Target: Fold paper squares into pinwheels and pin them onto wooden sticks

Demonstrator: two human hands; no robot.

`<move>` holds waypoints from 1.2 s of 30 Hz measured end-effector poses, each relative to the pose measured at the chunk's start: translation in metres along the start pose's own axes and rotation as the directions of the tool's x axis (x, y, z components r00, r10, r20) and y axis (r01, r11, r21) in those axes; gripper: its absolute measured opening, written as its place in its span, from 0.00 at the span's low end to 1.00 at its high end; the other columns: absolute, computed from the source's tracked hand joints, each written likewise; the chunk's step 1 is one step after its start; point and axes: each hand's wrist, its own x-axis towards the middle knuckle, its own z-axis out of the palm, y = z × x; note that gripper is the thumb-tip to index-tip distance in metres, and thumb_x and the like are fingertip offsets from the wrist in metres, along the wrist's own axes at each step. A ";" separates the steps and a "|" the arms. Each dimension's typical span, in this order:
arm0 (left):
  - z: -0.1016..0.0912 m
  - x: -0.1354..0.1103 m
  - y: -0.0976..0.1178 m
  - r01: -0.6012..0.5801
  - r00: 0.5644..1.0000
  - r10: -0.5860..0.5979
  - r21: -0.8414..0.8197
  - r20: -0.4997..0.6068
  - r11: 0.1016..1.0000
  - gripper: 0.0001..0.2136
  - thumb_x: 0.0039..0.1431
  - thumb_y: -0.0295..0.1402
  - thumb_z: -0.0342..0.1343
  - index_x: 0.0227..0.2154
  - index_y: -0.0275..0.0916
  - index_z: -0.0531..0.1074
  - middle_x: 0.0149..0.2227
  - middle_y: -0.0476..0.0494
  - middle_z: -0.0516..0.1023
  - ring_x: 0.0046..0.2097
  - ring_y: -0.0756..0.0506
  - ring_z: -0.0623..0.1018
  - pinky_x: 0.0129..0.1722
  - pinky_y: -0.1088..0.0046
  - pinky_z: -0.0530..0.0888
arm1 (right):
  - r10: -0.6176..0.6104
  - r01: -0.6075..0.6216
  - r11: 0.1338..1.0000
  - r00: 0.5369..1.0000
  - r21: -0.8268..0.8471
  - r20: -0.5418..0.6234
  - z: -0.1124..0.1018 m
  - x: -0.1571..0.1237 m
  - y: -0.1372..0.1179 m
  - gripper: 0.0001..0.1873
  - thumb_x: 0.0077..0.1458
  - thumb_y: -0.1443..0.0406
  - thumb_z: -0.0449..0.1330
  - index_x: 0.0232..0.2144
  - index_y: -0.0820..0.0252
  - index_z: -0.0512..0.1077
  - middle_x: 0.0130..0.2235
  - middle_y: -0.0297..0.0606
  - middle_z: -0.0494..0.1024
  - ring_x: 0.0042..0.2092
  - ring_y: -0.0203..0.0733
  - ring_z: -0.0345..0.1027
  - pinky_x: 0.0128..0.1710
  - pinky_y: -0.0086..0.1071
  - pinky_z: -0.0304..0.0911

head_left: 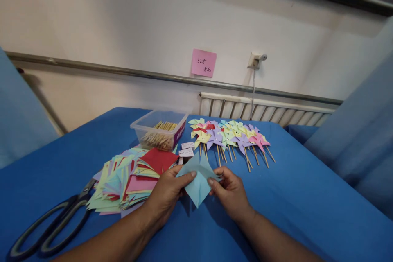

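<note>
A light-blue paper square (199, 186), slit at the corners and creased down the middle, is held up over the table between both hands. My left hand (172, 186) pinches its left side, thumb on top. On its right side my right hand (229, 190) grips the paper between thumb and fingers. Left of my left hand lies a heap of coloured paper squares (116, 182), with a red square (160, 159) on top. Beyond the hands are several finished paper pinwheels (216, 138) on wooden sticks.
A clear plastic box (143, 133) of wooden sticks (161, 133) stands at the back. Small white boxes (186, 152) sit near it. Large scissors (67, 213) lie at the left on the blue tablecloth (294, 208). A radiator (229, 108) is behind the table.
</note>
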 end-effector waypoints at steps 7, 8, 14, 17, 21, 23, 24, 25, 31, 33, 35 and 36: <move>0.000 0.001 0.001 -0.020 0.996 0.016 -0.042 -0.089 0.999 0.17 0.42 0.35 0.66 0.36 0.34 0.74 0.28 0.44 0.79 0.26 0.48 0.76 0.29 0.71 0.73 | -0.360 0.339 0.901 0.932 -0.269 -0.033 -0.005 -0.005 -0.007 0.33 0.46 0.70 0.61 0.55 0.52 0.59 0.54 0.44 0.65 0.46 0.45 0.66 0.42 0.37 0.64; 0.001 0.001 0.001 -0.020 0.995 0.015 -0.049 -0.102 0.999 0.17 0.41 0.35 0.66 0.36 0.34 0.74 0.28 0.44 0.79 0.26 0.48 0.76 0.29 0.71 0.74 | -0.431 0.409 0.853 0.902 -0.323 0.001 -0.005 -0.007 -0.011 0.34 0.45 0.71 0.61 0.55 0.50 0.59 0.58 0.43 0.59 0.53 0.49 0.60 0.48 0.41 0.62; 0.004 -0.003 0.002 -0.037 0.996 0.032 -0.062 -0.080 0.997 0.18 0.43 0.36 0.65 0.38 0.35 0.74 0.33 0.41 0.80 0.31 0.45 0.78 0.32 0.69 0.74 | -0.499 0.585 0.666 0.810 -0.463 0.307 -0.001 -0.018 -0.023 0.29 0.44 0.76 0.57 0.48 0.47 0.68 0.63 0.35 0.47 0.63 0.54 0.42 0.58 0.52 0.45; 0.005 -0.005 0.001 -0.018 0.998 0.016 -0.042 -0.060 0.999 0.17 0.43 0.36 0.65 0.36 0.35 0.74 0.32 0.42 0.80 0.32 0.45 0.78 0.32 0.70 0.73 | -0.474 0.595 0.641 0.804 -0.485 0.360 0.000 -0.018 -0.022 0.27 0.44 0.76 0.56 0.45 0.48 0.70 0.62 0.36 0.50 0.62 0.54 0.43 0.58 0.54 0.44; 0.004 -0.004 -0.004 0.006 0.997 -0.003 0.043 -0.079 0.999 0.15 0.42 0.37 0.65 0.33 0.35 0.74 0.26 0.46 0.77 0.25 0.50 0.74 0.25 0.76 0.70 | -0.480 0.578 0.659 0.816 -0.482 0.322 -0.001 -0.013 -0.018 0.18 0.46 0.75 0.58 0.38 0.50 0.73 0.60 0.36 0.55 0.61 0.51 0.46 0.58 0.51 0.45; 0.002 -0.003 -0.007 -0.004 0.997 0.012 0.093 -0.079 0.996 0.15 0.43 0.38 0.64 0.32 0.35 0.74 0.24 0.49 0.75 0.22 0.52 0.71 0.23 0.78 0.67 | -0.496 0.573 0.674 0.819 -0.467 0.290 -0.002 -0.011 -0.016 0.13 0.47 0.73 0.60 0.35 0.50 0.74 0.59 0.35 0.58 0.61 0.51 0.47 0.58 0.50 0.46; 0.001 -0.003 -0.007 -0.013 0.997 0.022 0.117 -0.075 0.993 0.15 0.43 0.39 0.64 0.32 0.35 0.74 0.22 0.50 0.74 0.22 0.53 0.70 0.22 0.79 0.66 | -0.498 0.567 0.686 0.823 -0.457 0.274 -0.002 -0.010 -0.015 0.11 0.48 0.71 0.61 0.33 0.51 0.74 0.58 0.35 0.59 0.60 0.51 0.48 0.58 0.49 0.46; 0.001 -0.002 -0.008 -0.021 0.997 0.031 0.139 -0.069 0.990 0.14 0.43 0.39 0.64 0.31 0.35 0.74 0.21 0.51 0.73 0.21 0.53 0.69 0.21 0.79 0.65 | -0.493 0.555 0.702 0.831 -0.446 0.258 -0.002 -0.009 -0.014 0.08 0.48 0.70 0.62 0.32 0.51 0.74 0.57 0.35 0.60 0.60 0.51 0.49 0.58 0.49 0.46; 0.004 -0.005 -0.007 -0.018 0.999 0.027 0.196 -0.046 0.980 0.14 0.43 0.39 0.64 0.30 0.36 0.74 0.24 0.50 0.74 0.24 0.52 0.71 0.25 0.77 0.68 | -0.369 0.386 0.854 0.922 -0.349 0.115 -0.001 -0.006 -0.012 0.03 0.48 0.66 0.63 0.24 0.56 0.72 0.53 0.40 0.66 0.56 0.49 0.56 0.54 0.43 0.52; 0.004 -0.005 -0.007 -0.005 0.999 0.013 0.218 -0.037 0.976 0.14 0.43 0.40 0.63 0.30 0.36 0.74 0.24 0.50 0.73 0.23 0.53 0.70 0.24 0.78 0.68 | -0.323 0.328 0.891 0.944 -0.315 0.071 -0.001 -0.005 -0.011 0.05 0.48 0.66 0.63 0.23 0.58 0.71 0.52 0.41 0.67 0.54 0.49 0.59 0.52 0.41 0.54; 0.004 -0.005 -0.007 0.003 1.000 0.003 0.232 -0.027 0.973 0.14 0.44 0.40 0.63 0.31 0.36 0.74 0.25 0.50 0.73 0.24 0.53 0.71 0.25 0.78 0.68 | -0.286 0.287 0.913 0.957 -0.289 0.047 -0.001 -0.004 -0.011 0.06 0.47 0.66 0.63 0.22 0.59 0.70 0.51 0.42 0.68 0.52 0.48 0.61 0.52 0.40 0.55; 0.004 -0.004 -0.008 0.004 1.000 0.001 0.231 -0.024 0.973 0.14 0.45 0.40 0.63 0.31 0.36 0.74 0.25 0.50 0.73 0.24 0.53 0.71 0.25 0.78 0.69 | -0.274 0.274 0.920 0.961 -0.280 0.040 -0.001 -0.004 -0.011 0.06 0.47 0.66 0.63 0.22 0.59 0.70 0.50 0.42 0.68 0.52 0.47 0.62 0.52 0.39 0.55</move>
